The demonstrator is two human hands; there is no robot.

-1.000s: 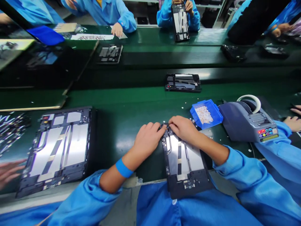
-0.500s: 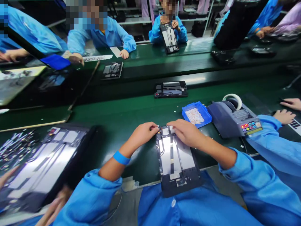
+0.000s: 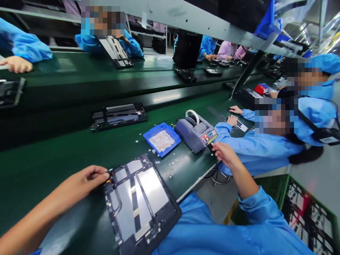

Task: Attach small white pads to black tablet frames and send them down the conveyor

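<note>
An opened tablet (image 3: 145, 187), its battery and circuit boards exposed, lies tilted at the table's front edge and over my lap. My left hand (image 3: 89, 177) pinches its upper left corner between thumb and fingers. My right hand (image 3: 224, 154) is at the front of a grey tape dispenser (image 3: 190, 134), fingers closed at its outlet below the coloured buttons. Whatever sits between those fingertips is too small to make out. A roll of pale tape (image 3: 195, 114) stands in the dispenser. Left of it, a blue tray (image 3: 169, 150) holds many small whitish pieces.
Another opened tablet (image 3: 119, 117) lies farther back on the green table (image 3: 66, 141). Across it, a person holds up a tablet (image 3: 115, 51). A co-worker's sleeve (image 3: 247, 147) is close behind my right hand. A green crate (image 3: 285, 193) stands at the right. A metal beam (image 3: 180, 12) crosses overhead.
My right hand has left the tablet's top edge and moved right to the tape dispenser. My left hand stays at the tablet's corner. The view has turned right.
</note>
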